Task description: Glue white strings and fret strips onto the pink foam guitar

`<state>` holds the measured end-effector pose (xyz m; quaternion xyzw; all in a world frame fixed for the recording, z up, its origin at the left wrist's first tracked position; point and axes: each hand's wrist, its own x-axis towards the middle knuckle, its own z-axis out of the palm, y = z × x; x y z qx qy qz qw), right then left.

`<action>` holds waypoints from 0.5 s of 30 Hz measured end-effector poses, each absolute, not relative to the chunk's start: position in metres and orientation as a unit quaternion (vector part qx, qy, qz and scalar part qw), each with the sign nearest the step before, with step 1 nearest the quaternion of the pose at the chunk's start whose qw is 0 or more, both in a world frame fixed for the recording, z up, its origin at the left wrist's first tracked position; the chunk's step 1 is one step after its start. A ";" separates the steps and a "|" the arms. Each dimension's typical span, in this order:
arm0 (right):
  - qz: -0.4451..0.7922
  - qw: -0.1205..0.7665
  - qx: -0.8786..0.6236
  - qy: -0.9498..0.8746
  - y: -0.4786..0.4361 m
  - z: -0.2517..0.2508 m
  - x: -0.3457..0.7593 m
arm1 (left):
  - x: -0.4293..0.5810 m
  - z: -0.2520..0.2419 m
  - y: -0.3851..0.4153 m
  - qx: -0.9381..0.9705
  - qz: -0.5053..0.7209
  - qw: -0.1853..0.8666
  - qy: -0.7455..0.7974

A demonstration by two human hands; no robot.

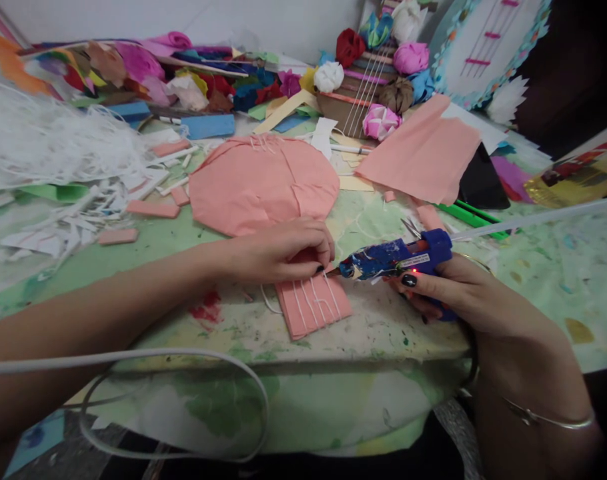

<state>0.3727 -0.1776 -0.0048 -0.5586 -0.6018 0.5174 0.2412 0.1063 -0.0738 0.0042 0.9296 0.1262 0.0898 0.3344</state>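
My right hand [466,290] is wrapped round a blue hot glue gun [393,259] with a red light lit. Its nozzle points left and meets the upper end of a pink paper-covered strip [298,317], close to my left thumb. Several white strings [311,303] run along this strip. My left hand [303,247] rests over the strip's upper end, thumb and fingertips pinched together at a white string. Just beyond that hand lies a large rounded pink paper-covered piece [263,180], with short white strings at its far edge. Where the two pink pieces meet is hidden by my left hand.
A white cord [178,353] loops at the front table edge. Piled white string [58,140] and scraps lie left, pink blocks [153,209] beside them. Pink paper [423,150], a dark phone [483,180] and a green cutter [476,219] lie right. Paper flowers [411,58] stand behind.
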 end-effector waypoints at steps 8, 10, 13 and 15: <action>0.518 0.247 -0.557 -0.600 -0.178 -0.002 0.370 | 0.107 0.004 -0.074 0.931 0.087 0.330 0.130; 0.520 0.245 -0.555 -0.601 -0.178 -0.002 0.370 | 0.107 0.004 -0.074 0.931 0.087 0.329 0.133; 0.517 0.239 -0.556 -0.605 -0.178 -0.003 0.371 | 0.107 0.004 -0.074 0.930 0.087 0.330 0.133; 0.517 0.240 -0.558 -0.603 -0.179 -0.003 0.372 | 0.106 0.004 -0.074 0.932 0.086 0.326 0.131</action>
